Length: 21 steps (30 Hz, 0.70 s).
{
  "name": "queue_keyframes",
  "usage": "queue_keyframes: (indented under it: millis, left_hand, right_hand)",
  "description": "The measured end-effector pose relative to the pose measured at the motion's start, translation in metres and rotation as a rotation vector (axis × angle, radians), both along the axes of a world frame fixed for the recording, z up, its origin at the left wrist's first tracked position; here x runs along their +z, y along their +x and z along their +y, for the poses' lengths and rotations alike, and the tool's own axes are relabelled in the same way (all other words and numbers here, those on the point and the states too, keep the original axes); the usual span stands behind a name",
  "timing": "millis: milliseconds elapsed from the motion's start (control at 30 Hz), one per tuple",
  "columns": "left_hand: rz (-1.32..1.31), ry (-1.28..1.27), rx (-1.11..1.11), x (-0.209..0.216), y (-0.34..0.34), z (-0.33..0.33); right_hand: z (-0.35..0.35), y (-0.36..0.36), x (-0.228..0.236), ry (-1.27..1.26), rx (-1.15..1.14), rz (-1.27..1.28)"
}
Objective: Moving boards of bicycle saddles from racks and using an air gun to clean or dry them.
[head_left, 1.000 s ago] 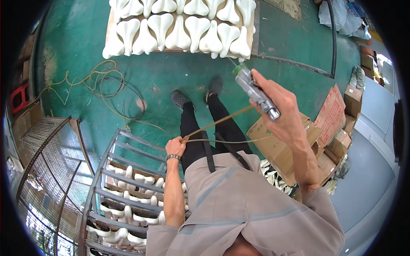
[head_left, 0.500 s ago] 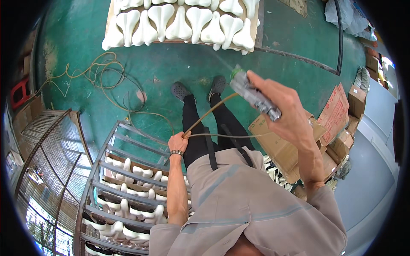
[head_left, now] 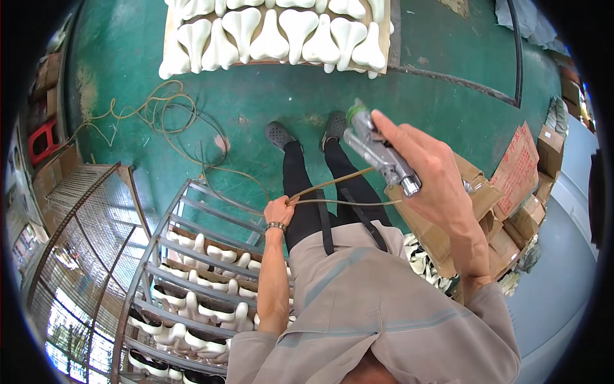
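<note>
My right hand (head_left: 435, 168) is wrapped around a metal spray gun (head_left: 384, 157) with a green ring near its nozzle, which points away from me toward the far board. At my left thigh, my left hand (head_left: 279, 212) is closed around two thin hoses (head_left: 320, 188), one yellowish-brown and one paler. Both hoses run across to the right toward the spray gun; where they join it is hidden. Beyond my feet, white pieces shaped like bicycle saddles (head_left: 297, 32) stand in rows on a board (head_left: 275, 62).
Close by on my left is a grey metal rack (head_left: 153, 248) holding more white saddle-shaped pieces. Behind it stands a mesh frame (head_left: 83, 224). Looped hose (head_left: 169, 121) lies on the green floor. Cardboard boxes (head_left: 416, 214) crowd my right side, and a red stool (head_left: 43, 142) is far left.
The spray gun has shifted slightly right and nearer to me, its nozzle turned a little. A faint streak of spray ahead of the nozzle no longer shows. My left hand keeps its grip on the hoses.
</note>
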<state>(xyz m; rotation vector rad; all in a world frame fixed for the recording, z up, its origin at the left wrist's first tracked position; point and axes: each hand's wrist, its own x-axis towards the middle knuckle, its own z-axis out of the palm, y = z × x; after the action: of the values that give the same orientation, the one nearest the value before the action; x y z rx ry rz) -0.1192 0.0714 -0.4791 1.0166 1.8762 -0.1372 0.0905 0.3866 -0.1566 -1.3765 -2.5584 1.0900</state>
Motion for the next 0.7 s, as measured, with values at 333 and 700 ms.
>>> queue_keyframes:
  millis: [333,700]
  left_hand:
    - [-0.008,-0.015,-0.016,0.003,0.02,0.003]
    - [-0.008,-0.013,-0.022,0.003,0.048,0.008]
  right_hand:
    - [0.008,0.003,0.001,-0.023,0.115,0.099]
    - [0.019,0.016,-0.019,0.021,0.085,0.07]
